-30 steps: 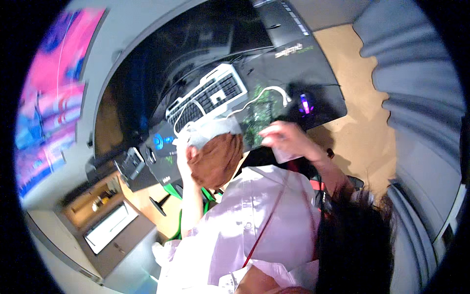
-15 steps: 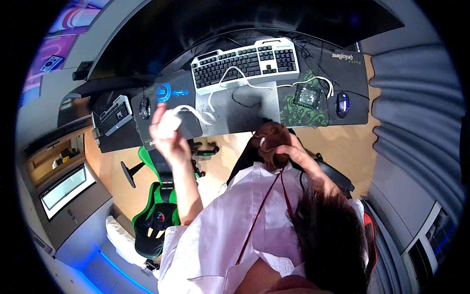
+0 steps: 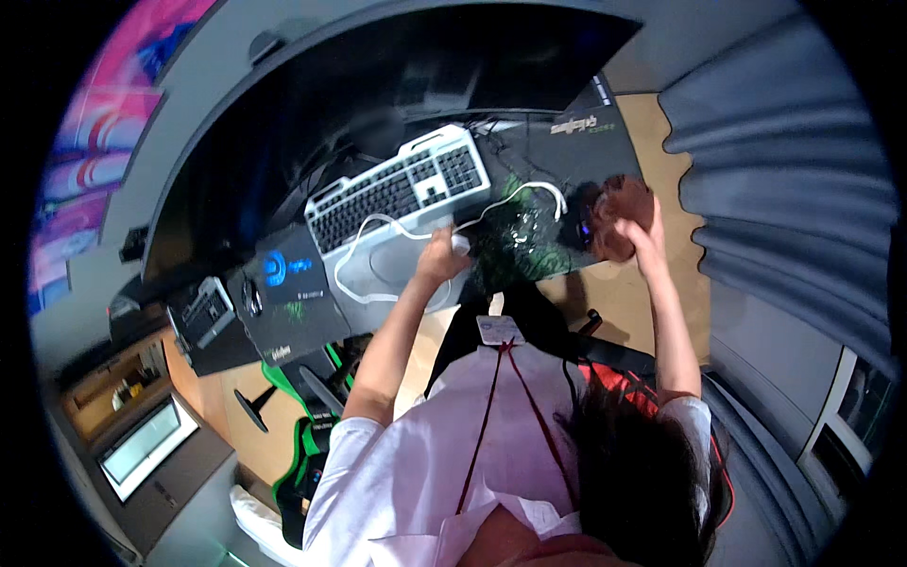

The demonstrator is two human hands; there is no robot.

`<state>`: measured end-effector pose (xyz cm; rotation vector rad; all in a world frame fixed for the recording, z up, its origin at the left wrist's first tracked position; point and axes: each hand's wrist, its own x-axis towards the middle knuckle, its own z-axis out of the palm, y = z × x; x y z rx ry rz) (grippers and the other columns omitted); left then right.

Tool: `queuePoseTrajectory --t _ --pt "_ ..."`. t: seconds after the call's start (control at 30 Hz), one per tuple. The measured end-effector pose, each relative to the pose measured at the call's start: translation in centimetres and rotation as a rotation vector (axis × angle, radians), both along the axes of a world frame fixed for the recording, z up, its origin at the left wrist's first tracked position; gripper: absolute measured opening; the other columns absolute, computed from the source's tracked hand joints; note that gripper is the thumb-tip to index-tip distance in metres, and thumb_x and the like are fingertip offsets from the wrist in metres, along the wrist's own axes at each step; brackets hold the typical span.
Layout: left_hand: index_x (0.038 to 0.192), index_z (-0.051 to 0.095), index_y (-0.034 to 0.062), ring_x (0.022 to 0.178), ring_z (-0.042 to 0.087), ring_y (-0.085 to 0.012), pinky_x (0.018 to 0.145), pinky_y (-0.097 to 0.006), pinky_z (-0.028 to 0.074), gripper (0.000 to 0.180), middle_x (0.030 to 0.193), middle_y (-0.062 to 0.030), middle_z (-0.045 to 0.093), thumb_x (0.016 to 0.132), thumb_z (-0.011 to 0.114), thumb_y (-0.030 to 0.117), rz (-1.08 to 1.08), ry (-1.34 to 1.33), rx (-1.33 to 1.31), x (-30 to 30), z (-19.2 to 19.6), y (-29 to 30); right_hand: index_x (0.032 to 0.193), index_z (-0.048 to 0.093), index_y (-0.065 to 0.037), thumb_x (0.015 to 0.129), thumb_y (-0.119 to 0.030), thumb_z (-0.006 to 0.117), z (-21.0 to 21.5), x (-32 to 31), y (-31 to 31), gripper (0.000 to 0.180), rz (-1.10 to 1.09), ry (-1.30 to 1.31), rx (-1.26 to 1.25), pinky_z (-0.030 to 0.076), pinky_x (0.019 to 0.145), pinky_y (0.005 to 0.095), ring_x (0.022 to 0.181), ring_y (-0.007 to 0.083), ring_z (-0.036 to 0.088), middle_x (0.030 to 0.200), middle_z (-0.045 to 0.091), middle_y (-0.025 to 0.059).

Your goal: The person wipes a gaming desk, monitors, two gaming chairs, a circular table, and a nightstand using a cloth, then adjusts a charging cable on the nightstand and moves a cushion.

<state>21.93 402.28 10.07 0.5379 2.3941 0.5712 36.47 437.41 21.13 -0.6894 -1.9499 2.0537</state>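
Note:
My left hand (image 3: 438, 259) is over the front of the desk, just below the keyboard. Its fingers are closed on a white block (image 3: 460, 245), mostly hidden by the hand. A white cable (image 3: 351, 257) loops across the desk around that hand, and its far end curves past a clear, shiny square object (image 3: 525, 230). At the right end of the desk, my right hand (image 3: 648, 248) grips a soft, dark brown bundle (image 3: 622, 203), blurred by motion, perhaps a plush toy. Beside the bundle, a dark mouse (image 3: 585, 228) with a blue light is partly covered.
The black and silver keyboard (image 3: 402, 194) lies before a wide curved monitor (image 3: 397, 90). A second keyboard (image 3: 204, 314) and mouse (image 3: 251, 297) are at the left. Grey curtains (image 3: 784, 198) hang at the right. A green and black chair (image 3: 300, 458) stands lower left.
My left hand has moved right and down onto the desk with the white block. The brown bundle has gone from my lap to the desk's right end in my right hand. The view has turned.

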Motion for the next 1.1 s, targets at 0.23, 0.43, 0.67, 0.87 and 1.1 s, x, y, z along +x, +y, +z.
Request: queuePoseTrajectory --t 0.23,0.43,0.67,0.87,1.1 --pt "0.104 0.058 0.001 0.098 0.055 -0.0394 0.087 -0.044 0.045 0.047 0.107 -0.0209 0.052 0.065 0.074 0.023 0.158 0.097 -0.059 -0.6 -0.2 0.8 0.122 0.058 -0.023 0.068 -0.028 0.073 -10.3 -11.6 5.5 0.057 0.279 -0.384 1.319 0.034 0.101 0.055 0.13 0.0398 0.029 0.145 0.033 0.0142" --pt "0.106 0.056 0.0035 0.086 0.057 -0.0095 0.078 -0.025 0.046 0.035 0.096 -0.0021 0.062 0.075 0.072 0.006 0.662 -0.082 0.541 -0.8 10.1 -3.1 0.112 0.062 -0.011 0.073 -0.024 0.065 -9.8 -18.2 11.0 0.041 -0.109 -0.213 0.556 0.045 0.09 0.0411 0.1 0.0378 0.056 0.107 0.061 0.0168" --pt "0.102 0.047 0.0095 0.087 0.058 -0.0164 0.067 -0.029 0.051 0.037 0.095 -0.008 0.058 0.075 0.072 0.015 1.039 -0.039 0.811 1.3 18.9 -6.9 0.128 0.053 -0.028 0.074 -0.021 0.07 -15.4 -28.2 11.8 0.057 0.297 -0.158 1.156 0.033 0.104 0.0489 0.128 0.0344 0.036 0.149 0.031 0.0037" --pt "0.107 0.047 0.0105 0.087 0.057 -0.0159 0.063 -0.027 0.051 0.04 0.097 -0.0078 0.057 0.077 0.071 0.019 1.242 0.124 1.074 5.3 22.9 -15.3 0.123 0.053 -0.002 0.085 -0.018 0.054 -12.3 -31.0 15.8 0.042 0.072 0.119 0.345 0.045 0.095 0.0375 0.109 0.0274 0.057 0.119 0.058 0.0152" --pt "0.112 0.05 0.006 0.09 0.062 -0.0159 0.061 -0.024 0.053 0.032 0.099 -0.0083 0.06 0.084 0.064 0.012 1.46 0.209 1.196 9.3 21.2 -23.1 0.128 0.046 -0.001 0.075 -0.013 0.046 7.9 -18.9 4.5 0.054 -0.364 0.937 0.298 0.039 0.103 0.0519 0.123 0.0339 0.047 0.137 0.043 0.0193"
